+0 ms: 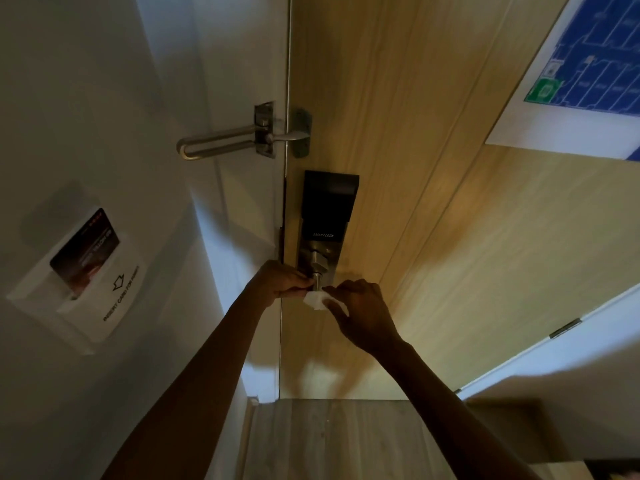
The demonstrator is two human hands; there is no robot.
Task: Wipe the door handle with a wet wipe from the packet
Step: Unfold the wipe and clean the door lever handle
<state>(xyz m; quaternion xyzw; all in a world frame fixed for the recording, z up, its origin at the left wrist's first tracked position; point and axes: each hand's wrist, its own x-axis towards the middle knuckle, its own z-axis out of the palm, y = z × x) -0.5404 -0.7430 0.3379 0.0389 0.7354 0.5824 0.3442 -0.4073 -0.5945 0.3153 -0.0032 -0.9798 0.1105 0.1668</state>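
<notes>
Both arms up at the pale wood-grain door (433, 168). White crumpled wet wipe (317, 301) sits just under the brushed-metal lever door handle (318, 279), at the foot of the black-and-steel lock plate marked SMART LOCK (323, 233).

Left hand (282, 282): fingers curled shut, pinching the wipe's left edge right at the handle's neck. Right hand (360, 310): thumb and forefinger closed on the wipe's right edge, remaining fingers loosely spread. The wipe looks stretched between the two hands against the handle, though light is low here and the contact itself is mostly hidden by the fingers, so wrapped or merely pressed, cannot tell.

Judgement: the wiping step is under way, at the handle's root.

To do it well:
- Wrap the wipe fully round the lever rather than dabbing one face.
- Draw it from neck to free end, so the underside and tip get covered.
- Steady the lever with one hand so it does not dip and unlatch the door.
- Keep moisture off the black lock panel above (electronics, presumably).

Not involved: the steel swing-bar door guard (221, 142) higher up, and the white key-card holder (86, 275) on the left wall. No packet in view.
</notes>
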